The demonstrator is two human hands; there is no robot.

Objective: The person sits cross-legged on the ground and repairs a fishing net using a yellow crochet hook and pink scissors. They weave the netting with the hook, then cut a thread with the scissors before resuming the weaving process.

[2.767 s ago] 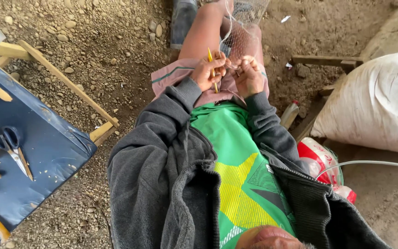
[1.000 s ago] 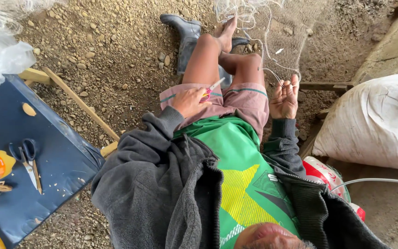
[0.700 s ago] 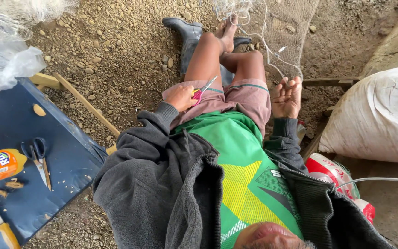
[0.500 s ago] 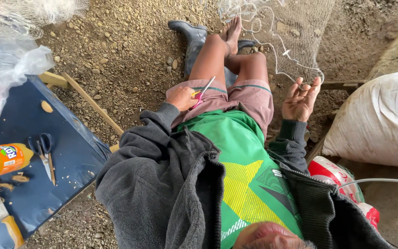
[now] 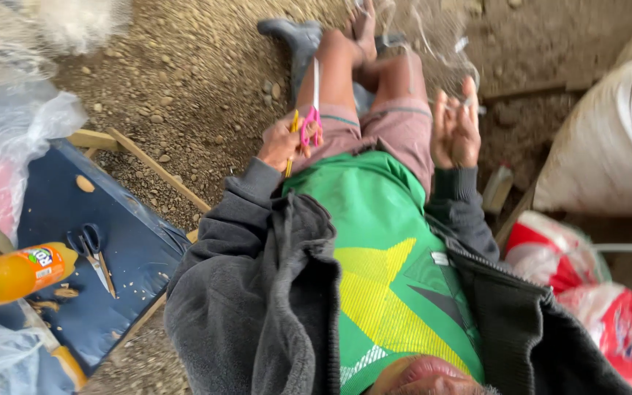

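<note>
- Scissors [image 5: 311, 121], pink-handled, now stand blades-up in the closed left hand [image 5: 284, 141] with a yellow stick [image 5: 291, 143]; earlier they lay low on the lap.
- Right hand [image 5: 455, 132] has lifted, fingers spread, net strands [image 5: 433, 44] running through them.
- Gravel floor [image 5: 184, 80]; blue desk [image 5: 140, 256] at left carries dark scissors [image 5: 93, 252] and an orange bottle [image 5: 12, 274].

Pink-handled scissors [image 5: 311, 124], green shirt [image 5: 389, 249] with yellow star, blue board [image 5: 122, 271].
</note>
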